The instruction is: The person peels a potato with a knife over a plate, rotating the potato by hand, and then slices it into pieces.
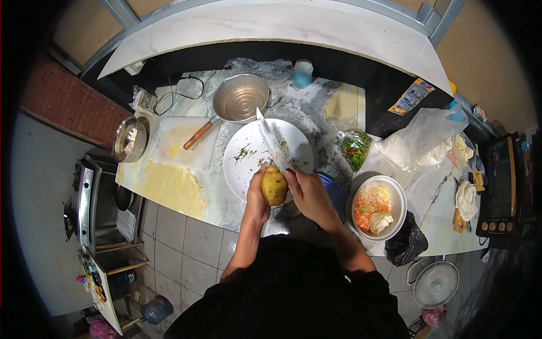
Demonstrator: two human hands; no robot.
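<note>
My left hand [257, 195] is closed around the left side of a yellow-skinned potato [274, 186] with dark spots. In my right hand [309, 192] is a large kitchen knife [270, 137], its blade pointing away from me and up to the left. The right fingers sit close against the potato's upper right side, and the knife's handle is hidden in the grip. Both hands are over the near part of a white plate [237, 169], which carries scattered green and brown scraps.
A metal saucepan [241, 97] with a wooden handle stands behind the plate, beside a white cutting board [180, 141]. To the right are a white bowl [401, 210] of shredded vegetables, a bag of chillies and greens [355, 150] and a black plastic bag [407, 240]. A metal bowl [130, 139] stands far left.
</note>
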